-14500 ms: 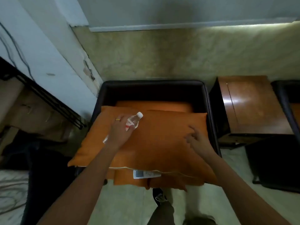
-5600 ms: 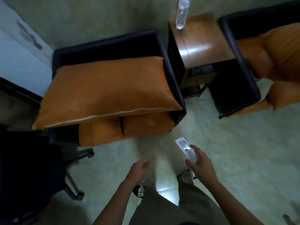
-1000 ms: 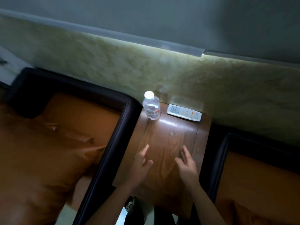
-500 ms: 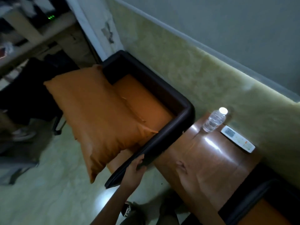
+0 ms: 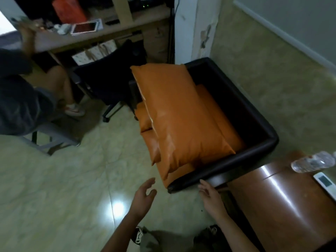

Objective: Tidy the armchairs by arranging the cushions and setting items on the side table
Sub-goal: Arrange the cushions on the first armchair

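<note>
A black armchair (image 5: 254,113) stands against a pale wall, seen from above at an angle. A large orange cushion (image 5: 178,120) lies flat across its seat, reaching from the far armrest to the front edge and hanging slightly over it. Beneath it, the orange seat cushion (image 5: 145,117) shows at the front and along the back. The person's two bare arms reach forward at the bottom of the view. The left hand (image 5: 143,194) hovers over the glossy tiled floor (image 5: 54,188), just short of the chair's front corner, with its fingers loosely spread and nothing in it. The right hand (image 5: 211,197) is also released and empty, with its fingers extended toward the front end of the near armrest. Its fingertips come very close to the armrest, but I cannot tell whether they touch it. Immediately right of the armchair is a polished brown side desk (image 5: 272,206). A clear plastic bottle (image 5: 312,161), blurred, is at its far end by the wall. A white remote control (image 5: 325,182) lies flat just beside the bottle, at the picture's right edge. At the left, another person (image 5: 16,99) in dark clothing sits on a grey seat. Behind is a black office chair (image 5: 109,77) and a cluttered work desk (image 5: 91,38) with a tablet (image 5: 84,28) on top.
</note>
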`<state>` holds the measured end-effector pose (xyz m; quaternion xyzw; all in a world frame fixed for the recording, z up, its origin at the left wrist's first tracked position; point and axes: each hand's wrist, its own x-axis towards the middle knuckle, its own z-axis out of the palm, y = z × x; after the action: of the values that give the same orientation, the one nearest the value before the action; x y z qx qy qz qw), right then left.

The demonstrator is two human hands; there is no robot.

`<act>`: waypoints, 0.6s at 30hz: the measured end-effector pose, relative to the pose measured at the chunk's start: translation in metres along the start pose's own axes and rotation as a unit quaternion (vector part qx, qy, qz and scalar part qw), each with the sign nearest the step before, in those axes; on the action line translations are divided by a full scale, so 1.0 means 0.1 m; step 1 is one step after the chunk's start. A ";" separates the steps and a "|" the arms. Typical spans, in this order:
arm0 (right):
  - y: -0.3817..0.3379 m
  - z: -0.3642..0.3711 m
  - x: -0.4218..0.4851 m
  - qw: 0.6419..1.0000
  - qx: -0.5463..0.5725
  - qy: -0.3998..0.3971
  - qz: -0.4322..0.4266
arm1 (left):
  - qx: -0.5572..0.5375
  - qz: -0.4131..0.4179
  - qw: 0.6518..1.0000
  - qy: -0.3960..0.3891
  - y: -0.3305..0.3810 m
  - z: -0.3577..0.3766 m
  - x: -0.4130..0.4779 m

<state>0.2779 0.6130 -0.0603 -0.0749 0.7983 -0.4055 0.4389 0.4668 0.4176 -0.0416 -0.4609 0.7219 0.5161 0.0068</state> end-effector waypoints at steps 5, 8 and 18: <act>-0.28 1.09 -0.19 0.998 -0.052 0.003 -0.024 | -0.025 -0.030 0.999 0.017 -0.78 -0.86 -0.17; -0.47 1.65 -0.28 0.997 -0.074 -0.019 -0.031 | -0.042 -0.056 0.997 0.029 -1.20 -1.31 -0.32; -1.05 2.79 -0.16 0.982 -0.167 -0.070 -0.059 | -0.105 -0.121 0.985 0.059 -1.98 -2.28 -0.46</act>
<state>0.4746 0.3890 -0.0550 -0.2222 0.8162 -0.2855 0.4505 0.7331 0.2677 -0.0592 -0.5725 0.6014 0.5569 -0.0216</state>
